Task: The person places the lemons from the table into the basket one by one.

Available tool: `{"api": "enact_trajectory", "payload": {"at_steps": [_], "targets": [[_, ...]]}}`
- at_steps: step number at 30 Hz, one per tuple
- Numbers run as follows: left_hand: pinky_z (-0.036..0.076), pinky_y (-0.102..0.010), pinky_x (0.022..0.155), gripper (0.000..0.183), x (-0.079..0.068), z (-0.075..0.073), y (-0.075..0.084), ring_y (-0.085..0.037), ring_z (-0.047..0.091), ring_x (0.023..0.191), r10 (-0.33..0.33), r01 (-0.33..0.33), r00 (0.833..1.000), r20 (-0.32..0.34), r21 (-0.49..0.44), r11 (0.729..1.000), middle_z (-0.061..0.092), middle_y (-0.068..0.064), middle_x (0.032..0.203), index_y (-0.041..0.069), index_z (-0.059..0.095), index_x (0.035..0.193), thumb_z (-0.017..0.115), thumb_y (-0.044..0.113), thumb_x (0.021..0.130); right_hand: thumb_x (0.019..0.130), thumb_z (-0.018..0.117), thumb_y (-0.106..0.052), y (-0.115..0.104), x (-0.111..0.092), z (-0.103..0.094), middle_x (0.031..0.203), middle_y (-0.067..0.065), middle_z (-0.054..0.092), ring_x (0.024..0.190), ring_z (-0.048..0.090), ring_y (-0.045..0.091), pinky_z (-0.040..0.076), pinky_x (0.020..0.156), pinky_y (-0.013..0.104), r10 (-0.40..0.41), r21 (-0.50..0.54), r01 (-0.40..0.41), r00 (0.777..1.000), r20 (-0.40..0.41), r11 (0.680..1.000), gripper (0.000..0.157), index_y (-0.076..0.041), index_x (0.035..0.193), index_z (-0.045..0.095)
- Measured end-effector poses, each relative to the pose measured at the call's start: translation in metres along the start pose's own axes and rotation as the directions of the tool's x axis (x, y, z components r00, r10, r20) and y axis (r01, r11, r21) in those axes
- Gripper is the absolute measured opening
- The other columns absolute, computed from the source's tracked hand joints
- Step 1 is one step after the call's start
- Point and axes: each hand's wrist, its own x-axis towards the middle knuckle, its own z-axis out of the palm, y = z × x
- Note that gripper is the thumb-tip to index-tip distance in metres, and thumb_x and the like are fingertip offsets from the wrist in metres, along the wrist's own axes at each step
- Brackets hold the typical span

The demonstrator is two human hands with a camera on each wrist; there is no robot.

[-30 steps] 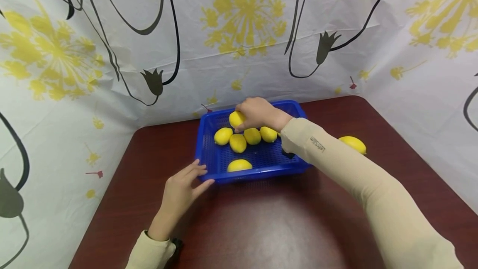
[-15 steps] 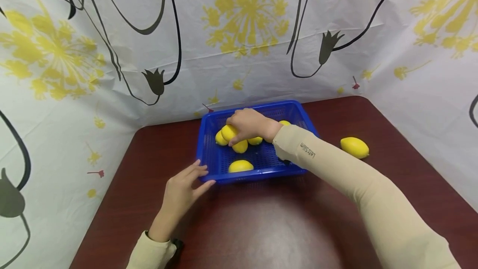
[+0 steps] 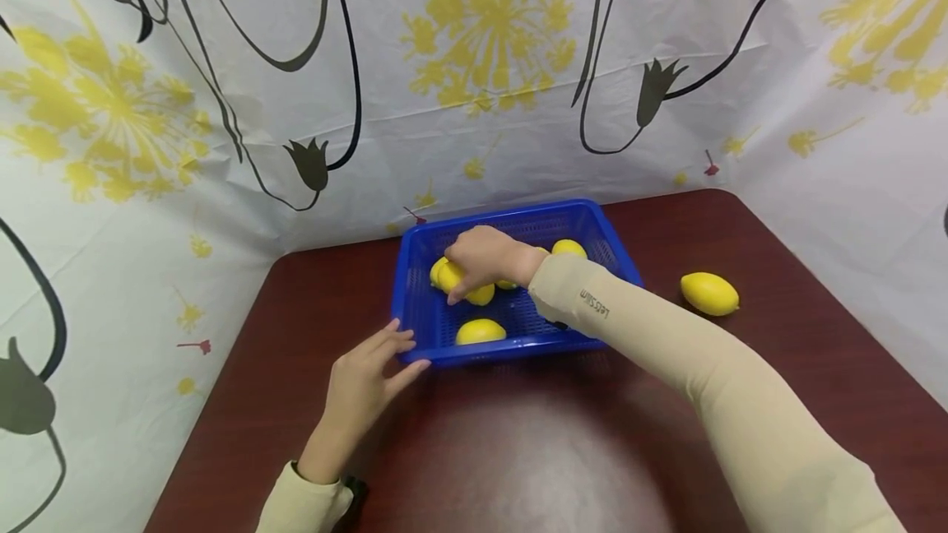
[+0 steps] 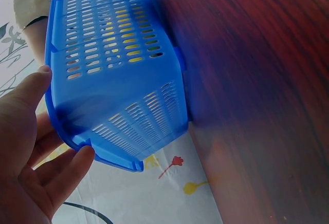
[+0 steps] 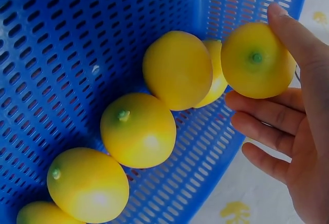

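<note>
My right hand (image 3: 487, 257) is inside a blue plastic basket (image 3: 526, 344), holding a yellow lemon (image 5: 255, 62). Thumb and fingers pinch this lemon in the right wrist view, beside another lemon (image 5: 178, 70) that partly covers one more. Other lemons sit in a row along the basket's bottom, including a lemon (image 5: 88, 185) nearer the wrist camera. A separate lemon (image 3: 481, 331) lies by the basket's front wall. My left hand (image 3: 360, 381) grips the basket's near left corner, thumb at the front rim and fingers over the left rim.
Outside the basket, to its right, lies a lemon (image 3: 709, 294) on the dark red-brown table (image 3: 518, 451). A white printed cloth (image 3: 459, 138) hangs behind the table and along both sides. The right forearm crosses over the basket's right front part.
The right hand has moved toward the basket's near left with the lemon, lowering it among the others and uncovering lemons on the right. The left hand keeps its place at the corner.
</note>
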Motion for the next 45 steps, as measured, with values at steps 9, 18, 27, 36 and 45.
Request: {"api": "enact_trajectory", "payload": {"at_steps": [9,18,27,36,45], "targets": [[0.062,-0.039,0.08,0.038,0.001,0.002,0.0,-0.023,0.071,0.111,0.022,-0.022,0.999,-0.026,-0.005,1.0,0.078,-0.005,0.103,0.012,0.077,0.093,0.091,0.034,0.067,0.077,0.07,-0.07,-0.008,0.007,0.009,0.068,-0.004,0.054,0.061,0.046,0.013,0.038,0.058,0.028,-0.016,-0.031,0.016,1.0,0.014,0.999,0.058,-0.014,0.094,0.068],[0.062,-0.038,0.08,0.038,0.001,0.002,0.001,-0.023,0.071,0.112,0.02,-0.02,1.0,-0.021,-0.007,1.0,0.078,-0.004,0.103,0.012,0.077,0.095,0.09,0.035,0.068,0.075,0.068,-0.073,-0.011,0.015,0.021,0.085,-0.003,0.07,0.07,0.059,0.014,0.054,0.071,0.032,-0.023,-0.044,0.025,0.998,0.056,0.999,0.068,-0.016,0.111,0.071],[0.061,-0.038,0.082,0.038,0.001,0.002,0.0,-0.023,0.071,0.112,0.02,-0.02,1.0,-0.011,-0.001,1.0,0.078,-0.004,0.104,0.012,0.077,0.095,0.09,0.035,0.069,0.07,0.069,-0.077,-0.016,0.02,0.027,0.083,-0.003,0.069,0.073,0.061,0.015,0.057,0.075,0.036,-0.045,-0.095,0.047,0.999,0.023,0.994,0.066,-0.017,0.099,0.07],[0.062,-0.038,0.08,0.037,0.001,0.001,0.001,-0.023,0.071,0.111,0.019,-0.019,1.0,-0.022,0.0,1.0,0.078,-0.004,0.103,0.012,0.077,0.094,0.089,0.038,0.07,0.074,0.071,-0.072,-0.018,0.023,0.031,0.086,-0.001,0.07,0.077,0.061,0.016,0.057,0.078,0.034,-0.06,-0.098,0.062,0.998,0.032,0.993,0.067,-0.015,0.108,0.071],[0.062,-0.039,0.08,0.038,0.002,0.0,0.0,-0.023,0.071,0.111,0.018,-0.018,1.0,-0.019,0.006,1.0,0.078,-0.004,0.104,0.012,0.077,0.094,0.089,0.038,0.07,0.075,0.069,-0.073,-0.019,0.027,0.037,0.094,0.0,0.072,0.085,0.063,0.016,0.057,0.083,0.034,-0.066,-0.131,0.071,0.997,0.043,0.989,0.072,-0.015,0.118,0.07]]}}
